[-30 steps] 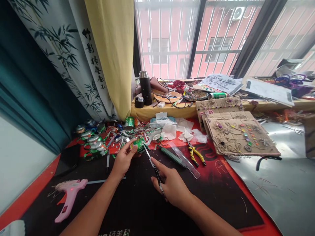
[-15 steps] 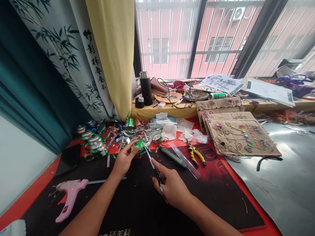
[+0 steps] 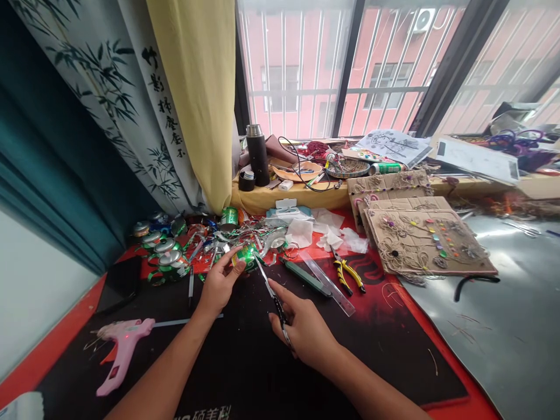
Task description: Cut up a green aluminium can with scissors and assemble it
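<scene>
Between the thumb and fingers of my left hand [image 3: 220, 284] is a green can [image 3: 246, 257], apparently a cut piece, held just above the mat's far edge. My right hand [image 3: 301, 324] grips the handles of a pair of scissors [image 3: 270, 285]. The blades point away from me and meet the near right side of the can; how deep they reach into it I cannot tell. Just beyond the can lies a heap of cut metal strips [image 3: 214, 242]. Right of the blades rests a dark green utility knife [image 3: 307, 277] beside a clear ruler [image 3: 332, 286].
A pink glue gun [image 3: 125, 350] lies on the black mat [image 3: 245, 361] at left. Yellow-handled pliers [image 3: 347, 275] are at right, near a cardboard board [image 3: 429, 236] with cords. Cut cans [image 3: 168, 259] stand at far left, a black flask [image 3: 257, 154] on the sill.
The view has shifted slightly. Both hands keep nearly the same place, with the scissors still against the green can.
</scene>
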Tool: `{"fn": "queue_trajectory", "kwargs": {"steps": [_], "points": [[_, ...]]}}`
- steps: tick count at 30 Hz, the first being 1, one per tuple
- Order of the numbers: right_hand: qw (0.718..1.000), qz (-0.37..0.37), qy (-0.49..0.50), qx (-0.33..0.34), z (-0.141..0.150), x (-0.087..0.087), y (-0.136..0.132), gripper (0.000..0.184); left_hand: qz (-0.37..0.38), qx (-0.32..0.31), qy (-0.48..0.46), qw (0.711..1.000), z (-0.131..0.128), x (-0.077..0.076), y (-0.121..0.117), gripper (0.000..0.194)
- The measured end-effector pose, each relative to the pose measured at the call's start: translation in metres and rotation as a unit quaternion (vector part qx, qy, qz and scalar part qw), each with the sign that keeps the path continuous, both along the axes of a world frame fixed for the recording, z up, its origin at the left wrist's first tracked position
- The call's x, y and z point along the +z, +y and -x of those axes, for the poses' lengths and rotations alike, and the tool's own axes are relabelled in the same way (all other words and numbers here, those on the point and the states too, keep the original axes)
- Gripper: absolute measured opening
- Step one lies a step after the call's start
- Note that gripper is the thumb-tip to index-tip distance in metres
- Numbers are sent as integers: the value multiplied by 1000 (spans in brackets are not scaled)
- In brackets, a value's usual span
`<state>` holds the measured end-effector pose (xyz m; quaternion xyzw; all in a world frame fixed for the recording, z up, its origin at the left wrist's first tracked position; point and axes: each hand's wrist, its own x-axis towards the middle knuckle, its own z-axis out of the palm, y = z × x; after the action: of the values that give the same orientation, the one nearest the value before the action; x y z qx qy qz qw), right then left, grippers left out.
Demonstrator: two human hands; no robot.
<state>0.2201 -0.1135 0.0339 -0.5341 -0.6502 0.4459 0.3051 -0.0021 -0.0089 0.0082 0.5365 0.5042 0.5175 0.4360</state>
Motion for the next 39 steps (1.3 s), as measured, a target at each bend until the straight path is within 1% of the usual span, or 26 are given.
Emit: {"fn": "queue_trajectory", "kwargs": {"steps": [6,12,17,21,25,28,31,39], "points": [[1000,-16,-3,-6,0,0,0,72,23,-30,-28,999,-4,0,-3,77],[1000,9,5,0,-1,1,0,72,-8,-2,11,1000,-4,-2,-4,74],[999,28,24,8,0,0,0,72,-9,-7,24,1000,0,-7,-1,77],[999,37,36,13,0,-2,0,72,-19,-5,42,999,1,-6,1,81],[999,26,29,4,-1,-2,1,73,-14,-4,32,999,-1,-2,-1,79],[1000,3,10,-2,-1,-1,1,72,-1,-21,6,1000,-3,0,-3,78],[1000,-8,-3,-8,-1,-2,1,72,8,-34,1,999,-6,1,-6,77],[1000,1,2,-7,0,-4,0,74,-18,-6,5,1000,-10,0,-11,73]]}}
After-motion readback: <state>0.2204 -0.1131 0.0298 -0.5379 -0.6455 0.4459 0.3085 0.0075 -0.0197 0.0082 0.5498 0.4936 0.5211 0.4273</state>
